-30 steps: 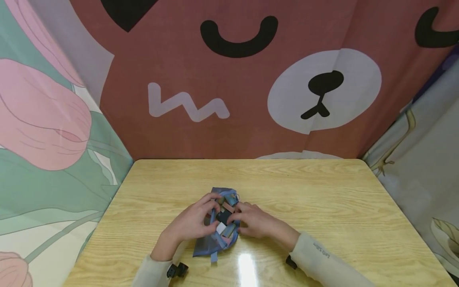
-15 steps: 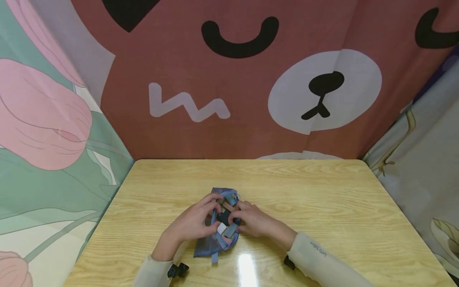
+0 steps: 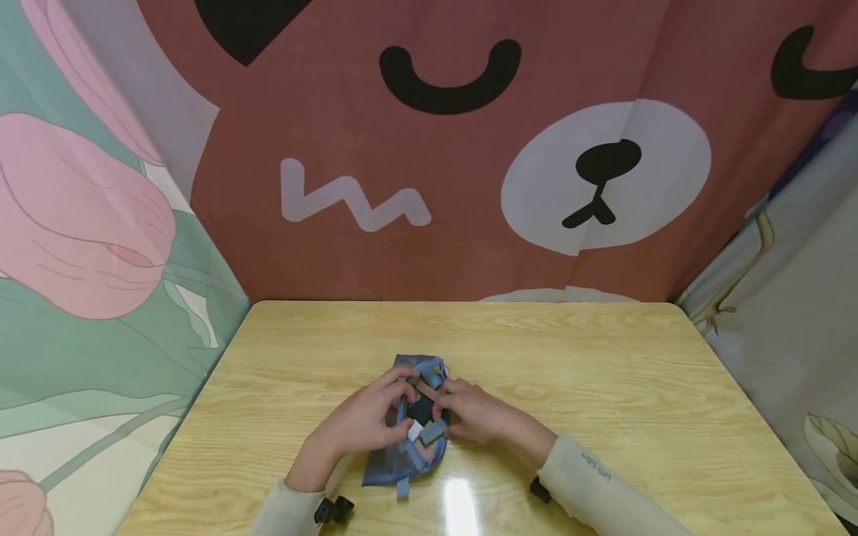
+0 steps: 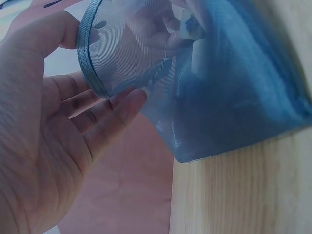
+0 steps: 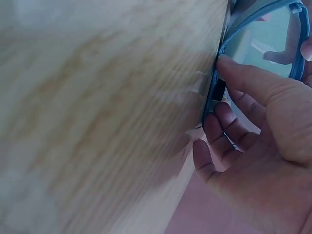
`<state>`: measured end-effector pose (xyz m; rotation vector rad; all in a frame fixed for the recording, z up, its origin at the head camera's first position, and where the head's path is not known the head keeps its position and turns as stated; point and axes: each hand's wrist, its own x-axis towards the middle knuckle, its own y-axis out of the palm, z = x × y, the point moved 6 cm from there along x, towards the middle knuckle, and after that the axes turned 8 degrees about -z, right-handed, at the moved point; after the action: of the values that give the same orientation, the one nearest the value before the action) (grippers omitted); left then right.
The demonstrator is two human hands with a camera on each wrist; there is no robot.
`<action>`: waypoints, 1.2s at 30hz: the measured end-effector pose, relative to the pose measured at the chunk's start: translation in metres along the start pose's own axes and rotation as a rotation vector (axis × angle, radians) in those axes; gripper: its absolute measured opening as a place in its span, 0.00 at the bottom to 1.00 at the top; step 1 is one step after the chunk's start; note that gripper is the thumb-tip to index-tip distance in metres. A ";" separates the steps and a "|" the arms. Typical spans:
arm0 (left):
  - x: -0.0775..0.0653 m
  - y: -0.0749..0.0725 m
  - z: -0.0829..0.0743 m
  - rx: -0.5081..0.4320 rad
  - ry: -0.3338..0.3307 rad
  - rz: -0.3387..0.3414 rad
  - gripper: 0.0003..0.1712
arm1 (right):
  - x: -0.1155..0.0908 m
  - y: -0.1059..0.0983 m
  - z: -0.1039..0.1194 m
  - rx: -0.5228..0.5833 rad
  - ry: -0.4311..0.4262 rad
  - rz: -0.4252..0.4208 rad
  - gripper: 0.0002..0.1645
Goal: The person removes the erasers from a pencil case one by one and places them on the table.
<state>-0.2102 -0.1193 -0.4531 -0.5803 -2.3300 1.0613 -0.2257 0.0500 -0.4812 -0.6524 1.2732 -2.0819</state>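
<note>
A blue mesh zip pouch (image 3: 387, 465) lies unzipped on the table, its mouth spread between my two hands. My left hand (image 3: 365, 420) grips the left rim with curled fingers and thumb; in the left wrist view the zip edge (image 4: 84, 53) passes between them. My right hand (image 3: 481, 413) pinches the right rim, its thumb (image 5: 243, 73) on the zip edge in the right wrist view. Inside the pouch sit several small blocks: a dark one (image 3: 421, 411), a white one (image 3: 415, 430), a blue-grey one (image 3: 432, 432) and a reddish one (image 3: 427, 389).
The pouch rests on a wood-grain table (image 3: 570, 357) whose far edge meets a curtain (image 3: 456, 260) printed with a bear. Patterned cloth (image 3: 80, 387) hangs along the left side. A small blue tab (image 3: 402, 488) sticks out at the pouch's near end.
Both hands keep their hold on the rim, with only slight finger shifts. The blue-grey block in the pouch has turned a little. The head view has tilted slightly up.
</note>
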 end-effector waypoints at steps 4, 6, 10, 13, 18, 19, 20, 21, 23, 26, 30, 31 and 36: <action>0.000 0.001 -0.001 -0.014 -0.006 0.010 0.13 | -0.001 0.000 -0.001 -0.001 -0.010 -0.002 0.12; 0.001 0.002 -0.001 -0.012 -0.008 0.012 0.13 | -0.001 0.000 -0.002 0.022 -0.013 -0.004 0.11; 0.001 0.005 -0.002 0.011 0.006 0.009 0.13 | -0.004 -0.002 -0.007 0.064 -0.005 -0.008 0.09; 0.002 0.006 -0.003 0.026 0.014 0.005 0.13 | -0.007 -0.003 -0.009 0.059 -0.011 -0.020 0.10; 0.002 0.004 -0.004 0.038 0.007 -0.007 0.13 | -0.010 -0.008 -0.009 0.033 -0.042 -0.074 0.10; 0.002 0.004 -0.004 0.039 0.007 -0.008 0.13 | -0.011 -0.009 -0.009 0.031 -0.040 -0.084 0.11; 0.002 0.004 -0.004 0.039 0.007 -0.009 0.13 | -0.012 -0.010 -0.010 0.031 -0.032 -0.092 0.11; 0.002 0.004 -0.005 0.041 0.007 -0.009 0.13 | -0.013 -0.011 -0.011 0.031 -0.027 -0.101 0.11; 0.002 0.004 -0.005 0.044 0.010 -0.009 0.13 | -0.015 -0.013 -0.012 0.035 -0.016 -0.114 0.11; 0.002 0.004 -0.005 0.052 0.019 -0.012 0.13 | -0.017 -0.016 -0.016 0.043 0.006 -0.124 0.11; 0.002 0.006 -0.005 0.064 0.028 -0.013 0.13 | -0.021 -0.020 -0.021 0.080 0.034 -0.129 0.12; 0.002 0.006 -0.005 0.069 0.026 -0.012 0.12 | -0.022 -0.022 -0.022 0.091 0.040 -0.132 0.12; 0.001 0.006 -0.004 0.068 0.009 -0.003 0.11 | -0.029 -0.028 -0.031 0.103 0.065 -0.150 0.13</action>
<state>-0.2076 -0.1126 -0.4555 -0.5547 -2.2765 1.1303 -0.2329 0.0994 -0.4720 -0.6564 1.1747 -2.2910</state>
